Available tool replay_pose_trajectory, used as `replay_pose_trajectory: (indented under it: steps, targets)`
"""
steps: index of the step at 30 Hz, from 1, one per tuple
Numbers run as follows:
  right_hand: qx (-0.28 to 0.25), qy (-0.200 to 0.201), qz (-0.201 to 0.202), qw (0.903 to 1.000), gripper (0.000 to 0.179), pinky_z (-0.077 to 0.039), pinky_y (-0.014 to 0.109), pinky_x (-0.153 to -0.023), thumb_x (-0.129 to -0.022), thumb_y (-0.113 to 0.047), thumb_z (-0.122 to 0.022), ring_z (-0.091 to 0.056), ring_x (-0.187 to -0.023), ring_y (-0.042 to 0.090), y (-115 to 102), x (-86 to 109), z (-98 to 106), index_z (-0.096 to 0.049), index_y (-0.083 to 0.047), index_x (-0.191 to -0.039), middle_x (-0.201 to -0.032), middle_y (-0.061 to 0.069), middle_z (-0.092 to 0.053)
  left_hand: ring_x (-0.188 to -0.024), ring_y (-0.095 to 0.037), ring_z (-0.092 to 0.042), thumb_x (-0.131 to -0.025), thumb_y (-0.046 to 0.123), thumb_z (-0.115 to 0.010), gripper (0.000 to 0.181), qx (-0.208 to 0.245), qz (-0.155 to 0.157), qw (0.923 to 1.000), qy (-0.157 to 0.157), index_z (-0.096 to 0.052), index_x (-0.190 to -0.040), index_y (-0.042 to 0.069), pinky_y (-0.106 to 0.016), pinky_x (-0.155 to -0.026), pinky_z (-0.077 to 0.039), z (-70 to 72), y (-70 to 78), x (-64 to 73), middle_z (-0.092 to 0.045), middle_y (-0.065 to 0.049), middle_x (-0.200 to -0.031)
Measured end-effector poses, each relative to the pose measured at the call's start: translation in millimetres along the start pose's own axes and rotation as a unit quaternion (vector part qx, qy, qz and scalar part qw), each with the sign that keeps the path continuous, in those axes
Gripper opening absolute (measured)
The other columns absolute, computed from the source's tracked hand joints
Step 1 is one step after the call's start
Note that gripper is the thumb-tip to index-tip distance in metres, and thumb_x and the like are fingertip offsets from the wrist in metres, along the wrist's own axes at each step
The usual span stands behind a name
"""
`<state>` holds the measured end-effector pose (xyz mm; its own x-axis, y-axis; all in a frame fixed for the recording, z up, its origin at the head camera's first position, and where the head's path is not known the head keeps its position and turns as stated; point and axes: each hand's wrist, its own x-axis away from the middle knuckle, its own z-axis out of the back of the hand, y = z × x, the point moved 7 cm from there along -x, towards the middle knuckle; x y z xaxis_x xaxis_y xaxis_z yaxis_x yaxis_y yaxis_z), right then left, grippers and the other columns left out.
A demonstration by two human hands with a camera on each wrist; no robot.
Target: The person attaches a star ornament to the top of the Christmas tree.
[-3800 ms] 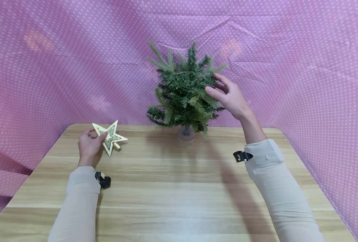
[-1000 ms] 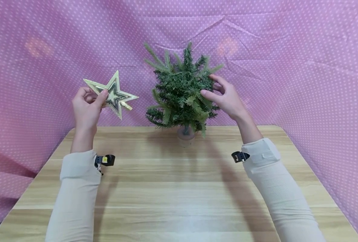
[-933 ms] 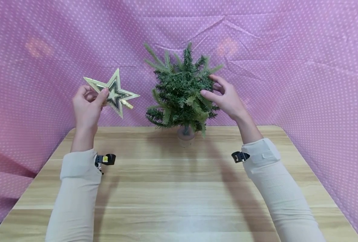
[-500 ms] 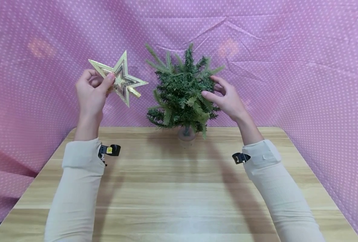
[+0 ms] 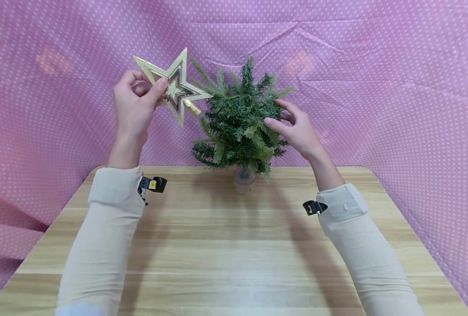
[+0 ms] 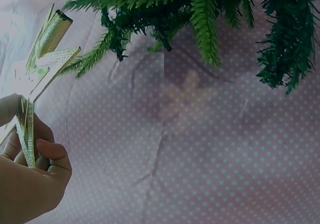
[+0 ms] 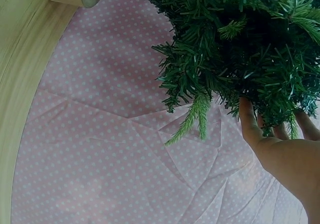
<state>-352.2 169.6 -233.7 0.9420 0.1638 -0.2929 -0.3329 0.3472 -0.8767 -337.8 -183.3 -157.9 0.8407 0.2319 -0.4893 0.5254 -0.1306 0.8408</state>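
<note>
My left hand [image 5: 133, 105] pinches a gold star tree topper [image 5: 173, 89] between thumb and fingers, raised off the table. A short gold tube [image 5: 192, 107] sticks out from the star's lower right side, and one point overlaps the edge of the foliage in the head view. Seen from the left wrist, the star [image 6: 50, 74] is nearly edge-on beside green branches. The small artificial Christmas tree [image 5: 239, 114] stands upright at the back of the table. At its right side, my right hand [image 5: 297, 131] touches the branches with thumb and fingers spread; some fingertips are hidden among needles [image 7: 270, 84].
The tree's round pale base [image 5: 244, 181] rests near the back edge of the wood-grain table [image 5: 234, 254]. A pink dotted cloth [image 5: 376, 66] hangs behind and along both sides. Each wrist carries a small black camera [image 5: 158, 184].
My left hand has lifted the star from the table's left side, then carried it up and right toward the tree. The right hand stays at the branches, almost unmoved.
</note>
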Motion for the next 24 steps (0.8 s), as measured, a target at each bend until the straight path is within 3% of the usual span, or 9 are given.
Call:
replay_pose_trajectory:
  steps: [13,24]
  targets:
    - [-0.003,0.0,0.008,1.0,0.077,-0.04,0.052,-0.112,-0.09,-0.038,-0.075,-0.039,-0.142,0.032,0,-0.8,0,-0.04,-0.022,-0.157,-0.16,0.014,-0.034,-0.07,-0.016,-0.066,-0.088,0.001,-0.078,0.018,-0.008,0.008,0.9997,-0.021,-0.061,-0.084,0.004,-0.023,-0.067,-0.058,-32.8,3.8,-15.0,-0.071,-0.006,-0.079]
    - [0.002,0.002,0.007,1.0,0.076,-0.04,0.053,-0.111,-0.09,-0.039,-0.075,-0.039,-0.141,0.032,2,0.9,0,-0.04,-0.022,-0.156,-0.159,0.015,-0.034,-0.073,-0.012,-0.058,-0.089,0.012,-0.08,0.019,-0.1,-0.002,0.9942,-0.039,-0.062,-0.083,0.009,-0.023,-0.07,-0.053,-72.0,18.2,-33.6,-0.065,-0.001,-0.08]
